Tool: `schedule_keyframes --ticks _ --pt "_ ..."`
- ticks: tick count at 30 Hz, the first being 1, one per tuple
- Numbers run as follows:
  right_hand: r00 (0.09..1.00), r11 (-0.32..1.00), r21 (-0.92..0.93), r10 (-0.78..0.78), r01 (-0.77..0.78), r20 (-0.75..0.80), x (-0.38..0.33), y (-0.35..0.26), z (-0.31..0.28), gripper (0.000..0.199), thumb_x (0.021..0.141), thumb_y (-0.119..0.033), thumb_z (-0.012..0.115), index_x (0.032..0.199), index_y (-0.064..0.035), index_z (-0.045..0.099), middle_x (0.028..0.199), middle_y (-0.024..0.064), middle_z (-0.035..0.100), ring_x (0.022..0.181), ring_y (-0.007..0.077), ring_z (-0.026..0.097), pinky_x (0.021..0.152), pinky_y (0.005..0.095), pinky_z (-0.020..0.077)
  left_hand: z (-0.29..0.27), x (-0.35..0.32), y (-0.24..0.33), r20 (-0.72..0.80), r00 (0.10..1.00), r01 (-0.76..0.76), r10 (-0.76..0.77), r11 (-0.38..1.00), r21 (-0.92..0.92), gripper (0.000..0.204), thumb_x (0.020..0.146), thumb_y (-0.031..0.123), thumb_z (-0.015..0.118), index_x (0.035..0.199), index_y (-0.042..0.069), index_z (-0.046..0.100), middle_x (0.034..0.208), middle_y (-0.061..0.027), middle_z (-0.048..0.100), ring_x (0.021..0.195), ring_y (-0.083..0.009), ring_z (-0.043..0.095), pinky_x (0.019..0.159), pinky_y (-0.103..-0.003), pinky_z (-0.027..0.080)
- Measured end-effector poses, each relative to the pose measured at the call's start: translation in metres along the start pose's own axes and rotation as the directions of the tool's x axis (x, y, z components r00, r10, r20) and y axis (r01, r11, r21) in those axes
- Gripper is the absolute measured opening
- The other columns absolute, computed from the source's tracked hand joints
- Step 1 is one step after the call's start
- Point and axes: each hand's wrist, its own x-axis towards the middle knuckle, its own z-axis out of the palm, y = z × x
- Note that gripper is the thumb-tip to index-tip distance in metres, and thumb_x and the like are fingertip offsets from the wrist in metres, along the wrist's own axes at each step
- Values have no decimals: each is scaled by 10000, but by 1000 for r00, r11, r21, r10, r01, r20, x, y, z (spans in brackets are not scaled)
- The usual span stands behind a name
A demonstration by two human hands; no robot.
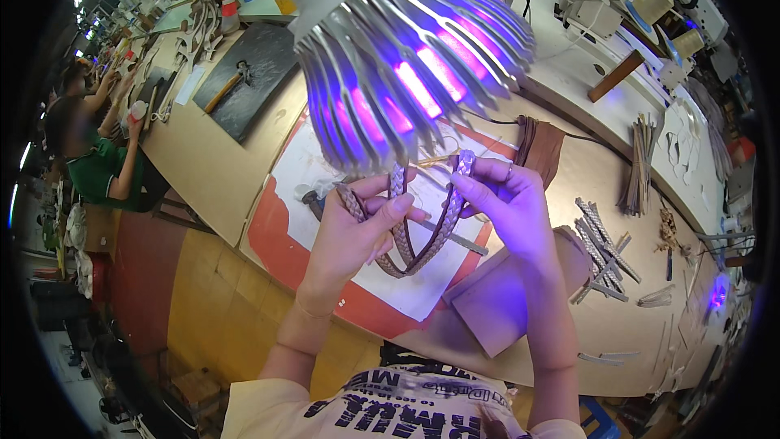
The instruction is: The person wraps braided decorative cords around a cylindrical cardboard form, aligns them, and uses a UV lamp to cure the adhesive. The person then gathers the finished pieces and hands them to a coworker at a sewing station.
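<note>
A braided brown leather strap (pixel 439 237) hangs in loops between my two hands, over a white sheet (pixel 412 296) on a red mat (pixel 266 237). My left hand (pixel 354 223) is closed around parts of it, with one length passing behind the thumb and another standing up beside the fingertips. My right hand (pixel 508 199) pinches one upright end between thumb and fingers, where purple light falls on the braid. A large ribbed lamp (pixel 390 57) glowing purple hangs just above, and the upper tip of the middle strap length reaches its lower rim. A dark tool partly shows behind my left hand.
A brown leather piece (pixel 496 309) lies beneath my right forearm. Several braided strips (pixel 603 248) lie to the right, with bundled strips (pixel 640 167) beyond. A hammer (pixel 227 88) rests on a black slab (pixel 258 53). A person in green (pixel 101 169) sits far left.
</note>
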Motion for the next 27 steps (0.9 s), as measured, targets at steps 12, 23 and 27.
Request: schedule_keyframes --ticks 12,23,27 --pt "978 991 -14 -131 135 160 1 4 -21 400 876 -146 674 1230 3 564 977 38 665 822 69 615 681 230 500 28 -13 1 63 998 0 -5 997 76 299 958 159 544 1201 -10 591 897 -139 703 355 3 323 355 -178 261" --pt "963 961 -71 -269 268 1 10 17 -13 293 916 -150 592 1187 -47 547 973 77 674 836 94 616 709 223 472 43 -12 11 33 999 -19 12 974 226 286 922 135 593 1141 -48 602 854 -140 697 389 -15 352 365 -190 272" --pt "931 925 -105 -365 366 27 19 21 -13 222 923 -73 516 1131 -30 581 950 83 667 846 103 606 745 244 458 48 -12 9 -3 1000 -7 8 967 253 257 897 124 624 1080 -55 606 850 -193 694 380 -26 348 364 -194 265"
